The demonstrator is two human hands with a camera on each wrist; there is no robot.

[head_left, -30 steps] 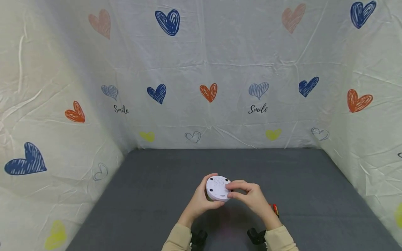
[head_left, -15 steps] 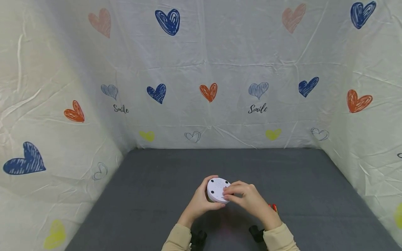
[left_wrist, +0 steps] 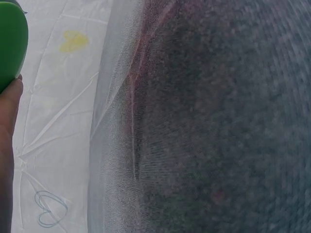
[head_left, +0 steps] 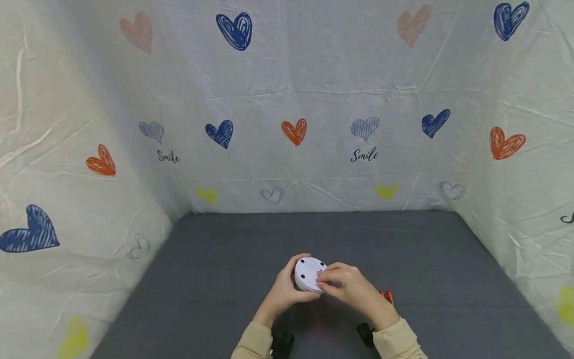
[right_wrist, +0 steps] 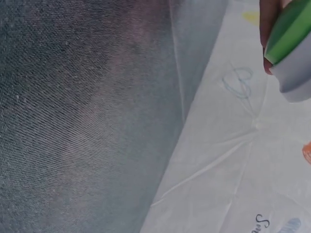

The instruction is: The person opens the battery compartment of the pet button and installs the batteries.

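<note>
White round device (head_left: 308, 273) gripped between left hand (head_left: 283, 291) and right hand (head_left: 350, 286) above grey mat (head_left: 215, 279)

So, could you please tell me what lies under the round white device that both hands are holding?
Below the round white device only grey mat shows. The left hand cups its underside, hiding that face. The right hand covers its near edge.

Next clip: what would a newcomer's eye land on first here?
First, the round white device low in the middle of the head view, held above the grey table by the left hand, with the right hand pinching its near edge. Next, the white sheet backdrop printed with coloured hearts on three sides. A small red object lies just right of the right hand.
</note>
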